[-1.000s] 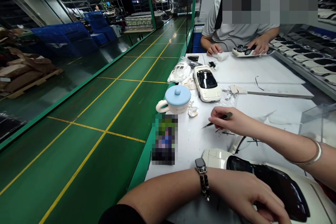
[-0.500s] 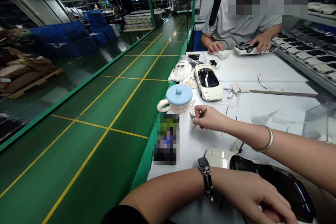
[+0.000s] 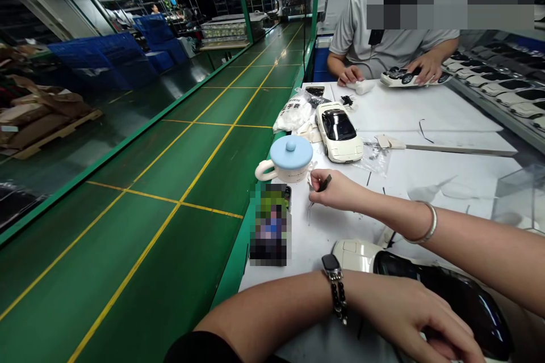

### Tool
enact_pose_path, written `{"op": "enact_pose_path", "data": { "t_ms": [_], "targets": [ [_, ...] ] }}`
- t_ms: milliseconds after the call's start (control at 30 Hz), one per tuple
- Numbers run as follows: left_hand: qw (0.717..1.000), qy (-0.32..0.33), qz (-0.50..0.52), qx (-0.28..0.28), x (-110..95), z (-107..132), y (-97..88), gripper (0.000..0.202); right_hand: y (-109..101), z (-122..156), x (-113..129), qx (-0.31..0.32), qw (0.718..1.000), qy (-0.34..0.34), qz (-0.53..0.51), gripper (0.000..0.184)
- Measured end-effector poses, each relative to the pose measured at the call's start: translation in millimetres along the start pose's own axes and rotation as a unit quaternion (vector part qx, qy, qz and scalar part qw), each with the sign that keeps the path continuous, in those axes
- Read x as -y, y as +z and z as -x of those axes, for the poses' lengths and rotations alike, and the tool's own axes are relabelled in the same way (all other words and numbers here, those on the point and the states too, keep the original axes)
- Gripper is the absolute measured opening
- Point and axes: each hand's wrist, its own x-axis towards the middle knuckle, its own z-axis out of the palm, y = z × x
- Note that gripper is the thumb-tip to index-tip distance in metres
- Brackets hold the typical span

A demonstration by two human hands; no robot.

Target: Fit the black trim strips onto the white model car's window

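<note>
My right hand (image 3: 327, 188) is closed around a slim dark tool (image 3: 324, 183), its thin tip pointing down at the white tabletop. It is beside a white cup with a blue lid (image 3: 291, 150) and crumpled white paper. The tool's exact kind is too small to make out. Lower down, my left hand (image 3: 419, 317), with a watch and beads at the wrist, lies over a large white model car (image 3: 356, 255) with a black roof and windows. Its fingers are curled at the bottom edge, and what they grip is hidden.
A phone (image 3: 270, 227) lies at the table's left edge. Beyond the cup are a smaller white model car (image 3: 338, 130) and a plastic bag (image 3: 293, 113). Across the table, a co-worker handles another model car (image 3: 415, 77). Racked cars (image 3: 506, 82) stand at right, a clear box (image 3: 517, 198) nearer.
My right hand has shifted slightly left with the tool, closer to the cup. My left hand stays over the large car. The co-worker's hands barely differ.
</note>
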Motion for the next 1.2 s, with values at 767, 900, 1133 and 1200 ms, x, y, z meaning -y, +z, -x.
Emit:
{"op": "enact_pose_path", "data": {
  "t_ms": [767, 900, 1133, 1200],
  "targets": [
    [0.998, -0.008, -0.059, -0.015, -7, 6, 6.4, 0.025, -8, 12, 6, -0.015, 0.999, -0.027, 0.043, 0.024],
    [0.996, -0.009, -0.083, -0.009, -9, 7, 6.4, 0.026, -3, 11, 3, -0.008, 0.999, -0.03, 0.037, 0.022],
    [0.999, -0.034, -0.038, -0.011, -8, 5, 5.0, 0.027, 0, 3, 9, 0.0, 0.999, -0.033, 0.038, 0.021],
    [0.999, -0.033, -0.02, -0.014, -7, 4, 4.6, 0.027, 1, 2, 9, 0.0, 0.999, -0.023, 0.037, 0.021]
  ]
}}
